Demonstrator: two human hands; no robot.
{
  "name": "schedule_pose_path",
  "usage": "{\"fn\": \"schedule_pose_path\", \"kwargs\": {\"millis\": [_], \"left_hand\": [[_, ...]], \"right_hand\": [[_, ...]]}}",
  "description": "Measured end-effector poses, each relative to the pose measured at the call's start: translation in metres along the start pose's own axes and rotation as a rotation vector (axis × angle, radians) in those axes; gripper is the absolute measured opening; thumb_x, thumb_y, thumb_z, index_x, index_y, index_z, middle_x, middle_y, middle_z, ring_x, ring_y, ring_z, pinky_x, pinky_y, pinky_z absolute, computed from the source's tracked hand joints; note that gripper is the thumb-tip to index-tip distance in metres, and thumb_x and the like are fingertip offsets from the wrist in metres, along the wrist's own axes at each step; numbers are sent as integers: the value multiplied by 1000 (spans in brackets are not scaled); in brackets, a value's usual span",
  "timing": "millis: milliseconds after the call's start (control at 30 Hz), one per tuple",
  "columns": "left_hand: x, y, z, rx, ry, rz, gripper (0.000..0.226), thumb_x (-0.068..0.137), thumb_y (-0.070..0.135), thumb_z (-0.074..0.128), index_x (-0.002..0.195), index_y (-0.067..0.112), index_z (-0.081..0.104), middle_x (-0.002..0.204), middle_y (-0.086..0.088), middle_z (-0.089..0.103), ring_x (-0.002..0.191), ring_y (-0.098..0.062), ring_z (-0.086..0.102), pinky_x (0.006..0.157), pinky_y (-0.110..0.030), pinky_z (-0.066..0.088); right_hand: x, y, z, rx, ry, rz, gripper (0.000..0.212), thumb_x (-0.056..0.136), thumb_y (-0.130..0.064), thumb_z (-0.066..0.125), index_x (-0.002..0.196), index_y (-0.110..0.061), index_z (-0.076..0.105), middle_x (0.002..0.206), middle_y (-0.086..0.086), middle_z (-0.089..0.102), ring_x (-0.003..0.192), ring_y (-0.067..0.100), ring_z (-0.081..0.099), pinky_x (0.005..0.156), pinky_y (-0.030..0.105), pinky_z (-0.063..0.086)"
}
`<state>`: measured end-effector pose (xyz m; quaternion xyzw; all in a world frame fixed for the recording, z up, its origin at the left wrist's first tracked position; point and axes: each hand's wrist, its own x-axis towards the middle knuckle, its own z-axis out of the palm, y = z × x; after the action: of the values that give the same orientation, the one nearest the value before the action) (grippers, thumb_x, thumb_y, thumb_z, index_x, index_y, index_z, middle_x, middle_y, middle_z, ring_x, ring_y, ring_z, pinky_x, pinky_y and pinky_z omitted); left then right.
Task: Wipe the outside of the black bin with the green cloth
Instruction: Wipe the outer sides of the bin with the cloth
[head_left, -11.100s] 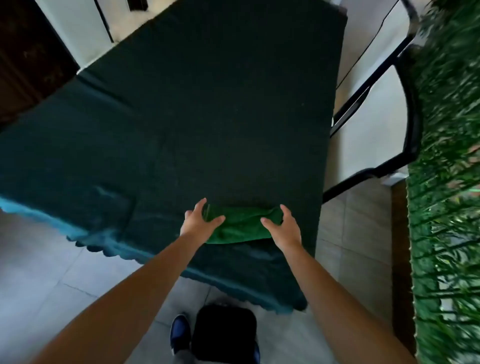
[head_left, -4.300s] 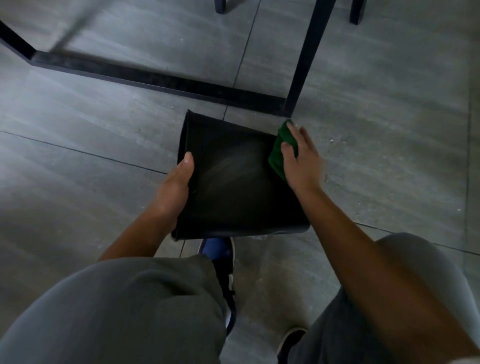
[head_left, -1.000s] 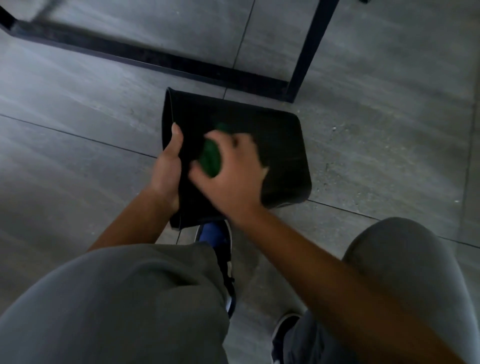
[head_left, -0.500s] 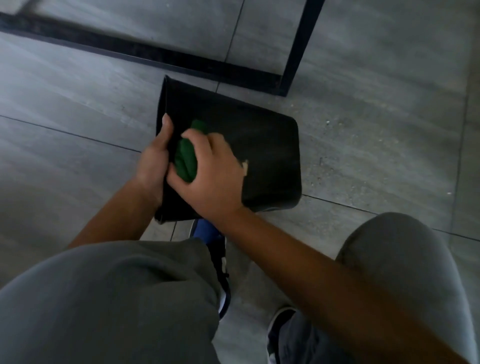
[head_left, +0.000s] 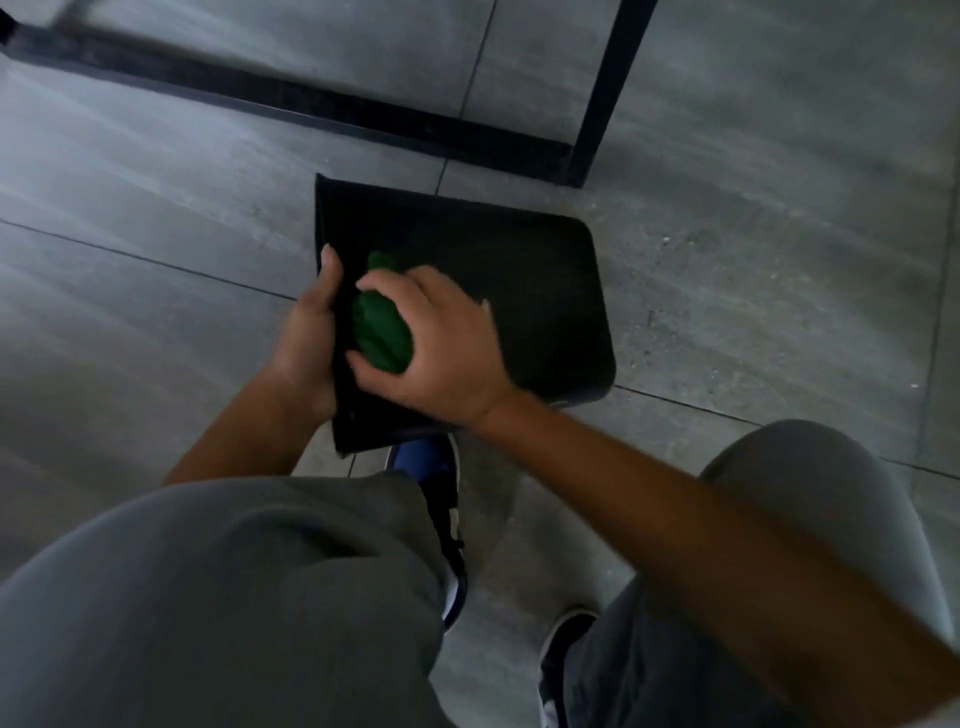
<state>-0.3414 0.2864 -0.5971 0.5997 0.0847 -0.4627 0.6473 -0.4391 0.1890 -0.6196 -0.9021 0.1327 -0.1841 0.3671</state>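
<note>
The black bin (head_left: 519, 291) lies tipped on its side on the grey tiled floor, one broad wall facing up. My left hand (head_left: 311, 332) grips the bin's left edge, thumb on top. My right hand (head_left: 436, 343) holds the bunched green cloth (head_left: 379, 322) and presses it on the upward wall near the left edge, close beside my left thumb. Most of the cloth is hidden under my fingers.
A black metal table frame (head_left: 322, 104) runs along the floor behind the bin, with an upright leg (head_left: 602, 98) at its right end. My knees in grey trousers fill the lower view, and a blue shoe (head_left: 431, 467) sits just below the bin.
Over the last second my right hand has slid the cloth leftward across the bin's wall to its left edge. Earlier the cloth lay on a green table, then wiped the bin's right side.
</note>
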Motion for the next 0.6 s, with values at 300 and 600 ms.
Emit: {"fn": "schedule_pose_path", "kwargs": {"millis": [300,600], "left_hand": [[-1,3,14,101,47,5,60,102,66,42,135,22,67,127,-8,75,116,-29,73,105,-50,54],[0,1,8,61,12,-51,62,102,66,42,146,25,57,137,-7,70,125,-31,68,110,-56,48]], "right_hand": [[4,53,-23,-158,208,466,68,83,-54,67,141,-20,53,126,8,60,112,22,58,89,35,46],[33,127,-59,-296,311,737,76,86,-61,58,145,-15,48,132,13,58,117,28,58,96,48,52]]}}
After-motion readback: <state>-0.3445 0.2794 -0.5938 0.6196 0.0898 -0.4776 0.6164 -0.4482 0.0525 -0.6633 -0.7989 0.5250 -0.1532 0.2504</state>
